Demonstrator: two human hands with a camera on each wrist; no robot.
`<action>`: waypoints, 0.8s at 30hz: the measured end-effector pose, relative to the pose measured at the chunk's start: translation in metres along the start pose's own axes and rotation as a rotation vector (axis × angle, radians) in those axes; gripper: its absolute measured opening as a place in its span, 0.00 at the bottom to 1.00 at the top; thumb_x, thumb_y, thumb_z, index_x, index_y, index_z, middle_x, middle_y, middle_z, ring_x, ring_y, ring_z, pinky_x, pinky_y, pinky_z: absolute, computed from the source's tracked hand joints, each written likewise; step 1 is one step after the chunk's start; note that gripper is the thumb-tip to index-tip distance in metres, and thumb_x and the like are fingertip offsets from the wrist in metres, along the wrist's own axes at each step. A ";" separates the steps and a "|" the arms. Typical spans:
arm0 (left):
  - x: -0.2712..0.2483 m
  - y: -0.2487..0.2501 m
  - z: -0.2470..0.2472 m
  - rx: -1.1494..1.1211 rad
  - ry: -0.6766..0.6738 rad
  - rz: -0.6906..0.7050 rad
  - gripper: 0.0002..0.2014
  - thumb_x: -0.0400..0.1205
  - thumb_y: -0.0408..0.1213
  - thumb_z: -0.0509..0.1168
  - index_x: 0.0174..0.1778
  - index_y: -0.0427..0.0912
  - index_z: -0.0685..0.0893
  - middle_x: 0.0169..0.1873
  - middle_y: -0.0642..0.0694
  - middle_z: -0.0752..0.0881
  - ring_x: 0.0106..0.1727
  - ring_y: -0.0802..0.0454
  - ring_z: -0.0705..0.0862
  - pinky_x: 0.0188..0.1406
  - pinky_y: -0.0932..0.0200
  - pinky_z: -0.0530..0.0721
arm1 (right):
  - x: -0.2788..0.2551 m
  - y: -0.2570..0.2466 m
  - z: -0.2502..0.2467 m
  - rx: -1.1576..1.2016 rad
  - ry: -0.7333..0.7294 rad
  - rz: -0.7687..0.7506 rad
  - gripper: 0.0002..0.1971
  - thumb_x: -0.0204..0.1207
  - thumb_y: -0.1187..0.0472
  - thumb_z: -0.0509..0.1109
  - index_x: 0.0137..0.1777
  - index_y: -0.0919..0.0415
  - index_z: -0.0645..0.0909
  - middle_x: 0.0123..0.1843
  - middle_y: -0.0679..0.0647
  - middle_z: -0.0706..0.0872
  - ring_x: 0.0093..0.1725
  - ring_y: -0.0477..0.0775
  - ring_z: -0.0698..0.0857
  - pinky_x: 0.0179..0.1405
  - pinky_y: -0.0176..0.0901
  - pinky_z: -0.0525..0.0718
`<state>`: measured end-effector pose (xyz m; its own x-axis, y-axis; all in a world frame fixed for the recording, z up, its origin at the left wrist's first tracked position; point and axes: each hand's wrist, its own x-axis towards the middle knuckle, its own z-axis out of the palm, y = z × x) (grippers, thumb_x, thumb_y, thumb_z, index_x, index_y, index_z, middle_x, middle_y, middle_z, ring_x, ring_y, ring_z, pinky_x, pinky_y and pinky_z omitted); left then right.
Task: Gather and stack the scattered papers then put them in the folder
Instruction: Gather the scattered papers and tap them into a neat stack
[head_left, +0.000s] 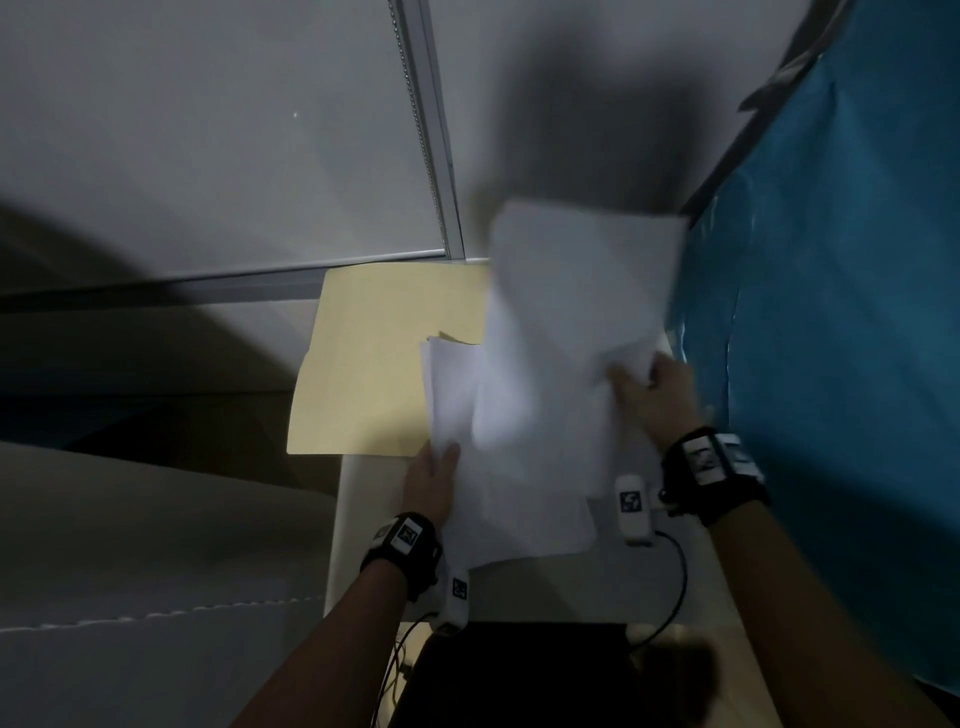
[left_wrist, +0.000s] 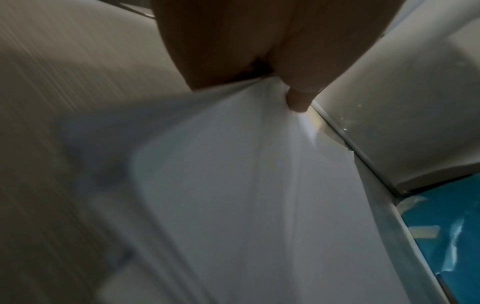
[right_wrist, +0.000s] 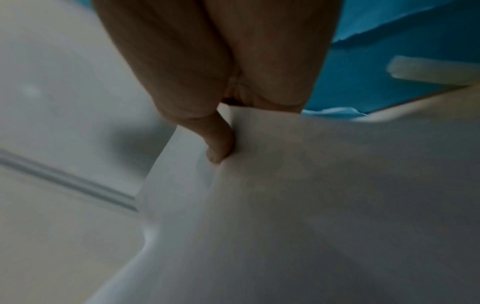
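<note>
Several white papers (head_left: 540, 415) are held in a loose, uneven bunch above a small white table (head_left: 363, 519). My left hand (head_left: 434, 467) pinches the bunch at its near-left edge; in the left wrist view the thumb and fingers of the left hand (left_wrist: 296, 96) clamp the papers (left_wrist: 246, 195). My right hand (head_left: 649, 384) pinches the right side of a raised, blurred sheet; the right wrist view shows the right hand (right_wrist: 223, 144) with its thumb pressed on the papers (right_wrist: 311, 205). A pale yellow folder (head_left: 374, 358) lies flat behind and left of the papers, partly covered by them.
A blue sheet (head_left: 841, 312) hangs close on the right. A grey wall with a metal strip (head_left: 431, 156) stands behind the table. A beige cushioned surface (head_left: 130, 545) lies to the left. Cables (head_left: 675, 587) trail from the wrist units near the table's front edge.
</note>
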<state>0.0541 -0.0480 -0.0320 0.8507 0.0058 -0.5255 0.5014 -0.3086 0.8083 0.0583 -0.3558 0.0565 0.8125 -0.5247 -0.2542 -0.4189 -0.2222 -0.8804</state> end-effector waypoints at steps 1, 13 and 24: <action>0.000 0.002 0.002 -0.021 0.017 -0.018 0.29 0.90 0.60 0.60 0.79 0.45 0.82 0.72 0.45 0.86 0.71 0.44 0.85 0.68 0.49 0.82 | -0.006 0.014 0.012 -0.042 -0.092 0.044 0.14 0.79 0.60 0.76 0.62 0.66 0.87 0.51 0.57 0.92 0.48 0.55 0.90 0.47 0.41 0.87; 0.002 0.000 0.006 -0.045 -0.052 0.069 0.26 0.76 0.35 0.81 0.71 0.48 0.85 0.59 0.46 0.93 0.60 0.43 0.93 0.60 0.34 0.92 | -0.042 0.077 0.052 -0.253 -0.201 0.161 0.30 0.69 0.49 0.84 0.67 0.61 0.79 0.58 0.56 0.86 0.54 0.57 0.86 0.52 0.43 0.85; -0.041 0.082 0.008 -0.174 -0.213 0.256 0.24 0.75 0.32 0.85 0.67 0.40 0.89 0.58 0.46 0.95 0.60 0.46 0.94 0.56 0.48 0.93 | -0.047 0.013 0.016 0.259 -0.255 0.113 0.21 0.66 0.60 0.87 0.58 0.64 0.89 0.52 0.59 0.94 0.49 0.57 0.94 0.45 0.50 0.93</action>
<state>0.0592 -0.0807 0.0535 0.9095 -0.2542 -0.3289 0.3111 -0.1083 0.9442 0.0214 -0.3207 0.0499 0.8553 -0.3051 -0.4187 -0.4223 0.0577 -0.9046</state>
